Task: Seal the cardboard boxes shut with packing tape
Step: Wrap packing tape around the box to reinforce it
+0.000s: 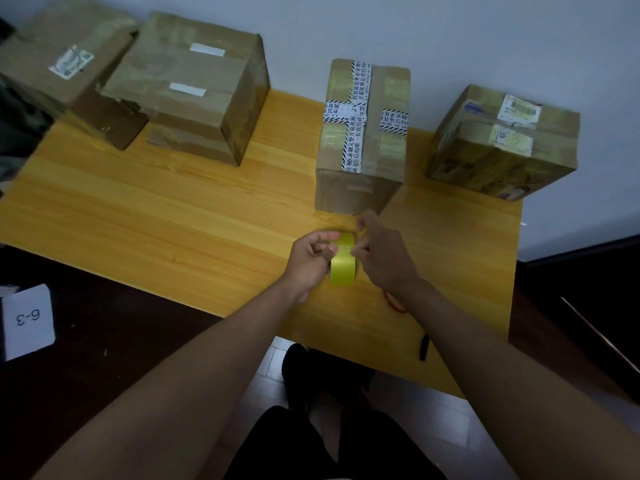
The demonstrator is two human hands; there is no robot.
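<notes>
While both hands grip one tape roll | four boxes | one table

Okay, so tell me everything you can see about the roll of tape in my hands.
The roll of tape is yellow-green with a smooth, slightly glossy outer face. It stands on edge, held just above the wooden table, in front of the box with black-and-white printed tape. The left hand grips its left side, and the right hand pinches at its upper right edge, seemingly at the loose end. Its core is hidden.
</notes>
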